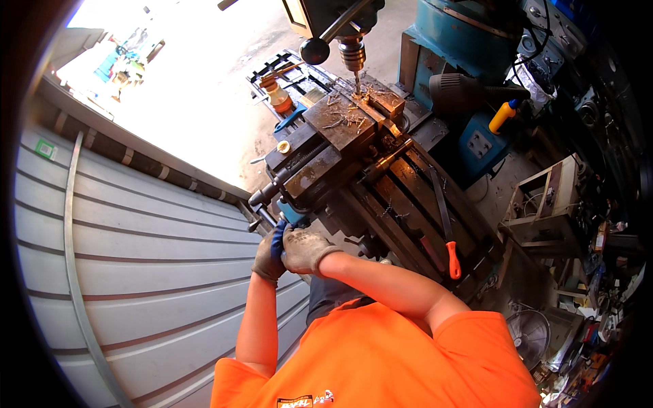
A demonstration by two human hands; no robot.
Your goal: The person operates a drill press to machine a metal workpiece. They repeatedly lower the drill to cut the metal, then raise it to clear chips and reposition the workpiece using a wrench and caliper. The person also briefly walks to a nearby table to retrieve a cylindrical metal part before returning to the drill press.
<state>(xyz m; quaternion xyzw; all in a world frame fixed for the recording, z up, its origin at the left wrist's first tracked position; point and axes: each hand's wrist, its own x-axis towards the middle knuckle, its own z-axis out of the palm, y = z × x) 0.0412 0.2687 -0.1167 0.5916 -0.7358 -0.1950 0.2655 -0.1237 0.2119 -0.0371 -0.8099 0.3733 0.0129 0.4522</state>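
Observation:
Both of my hands wear grey work gloves with blue palms and are close together at the near left end of a machine vise [314, 173]. My left hand [268, 257] and my right hand [306, 250] close around the end of the vise handle [266, 216], a metal bar angling down from the screw. The fingers partly hide the grip. Curled metal shavings [343, 117] lie on top of the vise. Above its jaws hang a drill chuck [352, 53] and a drill bit [357, 83], the bit's tip down among the shavings.
On the slotted machine table lies a file with an orange handle [454, 260]. A bottle with an orange lower part [279, 99] stands behind the vise. A black-knobbed lever [314, 50] hangs above. Corrugated metal wall panels [156, 258] rise at left; a yellow bottle [503, 117] stands at right.

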